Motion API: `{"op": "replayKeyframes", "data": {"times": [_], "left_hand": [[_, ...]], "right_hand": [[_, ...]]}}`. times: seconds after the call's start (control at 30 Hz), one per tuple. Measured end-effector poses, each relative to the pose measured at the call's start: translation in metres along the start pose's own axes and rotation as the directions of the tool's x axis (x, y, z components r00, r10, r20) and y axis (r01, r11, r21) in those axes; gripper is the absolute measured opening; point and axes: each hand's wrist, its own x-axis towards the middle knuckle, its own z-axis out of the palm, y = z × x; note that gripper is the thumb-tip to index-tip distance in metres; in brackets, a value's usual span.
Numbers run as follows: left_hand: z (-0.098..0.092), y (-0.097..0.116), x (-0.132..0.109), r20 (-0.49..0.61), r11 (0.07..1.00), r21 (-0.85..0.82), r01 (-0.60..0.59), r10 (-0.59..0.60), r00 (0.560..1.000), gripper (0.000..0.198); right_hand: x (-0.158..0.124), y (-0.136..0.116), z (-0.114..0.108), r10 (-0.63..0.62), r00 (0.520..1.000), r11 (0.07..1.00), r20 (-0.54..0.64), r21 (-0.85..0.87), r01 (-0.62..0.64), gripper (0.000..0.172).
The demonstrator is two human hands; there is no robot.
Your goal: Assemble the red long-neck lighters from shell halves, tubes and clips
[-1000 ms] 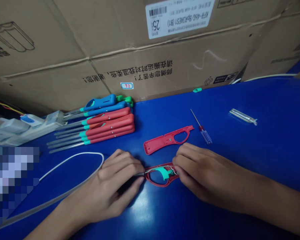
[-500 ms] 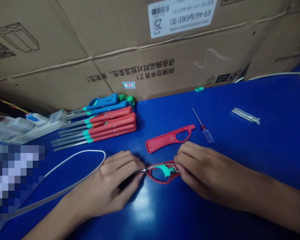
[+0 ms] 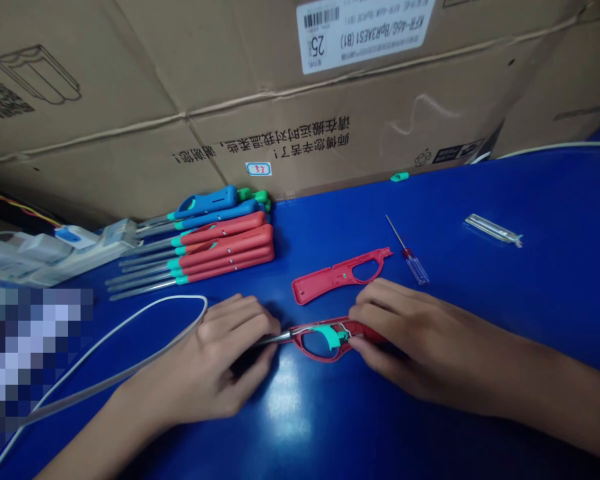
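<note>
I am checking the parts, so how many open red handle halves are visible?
2: one half, partly covered, is in the right hand; the other half lies beyond it on the blue table.

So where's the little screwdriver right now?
In the head view, the screwdriver lies on the blue table, right of the loose red shell half and beyond the right hand.

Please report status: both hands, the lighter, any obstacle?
Left hand: metal tube in grip. Right hand: on opened red lighter handle; green trigger exposed. Possible obstacle: loose red half-shell just beyond.
</note>
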Motion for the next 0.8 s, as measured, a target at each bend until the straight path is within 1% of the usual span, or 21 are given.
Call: {"op": "replayKeyframes", "data": {"times": [0.2, 0.47, 0.8], "left_hand": [[0.0009, -0.0031, -0.0012, 0.012, 1.000, -0.006, 0.011, -0.011, 1.000, 0.016], [-0.0002, -0.0033, -0.0028, 0.016, 1.000, 0.021, 0.014, -0.014, 1.000, 0.016], [-0.0013, -0.0031, -0.0008, 0.007, 1.000, 0.020, -0.002, 0.002, 1.000, 0.017]], "right_hand": [[0.0005, -0.0009, 0.0002, -0.019, 1.000, 1.000, 0.004, -0.006, 0.019, 0.014], [0.0000, 0.0001, 0.0027, -0.017, 1.000, 1.000, 0.013, -0.016, 0.017, 0.015], [0.0008, -0.0008, 0.0027, -0.034, 0.999, 0.999, -0.004, -0.018, 0.034, 0.015]]}}
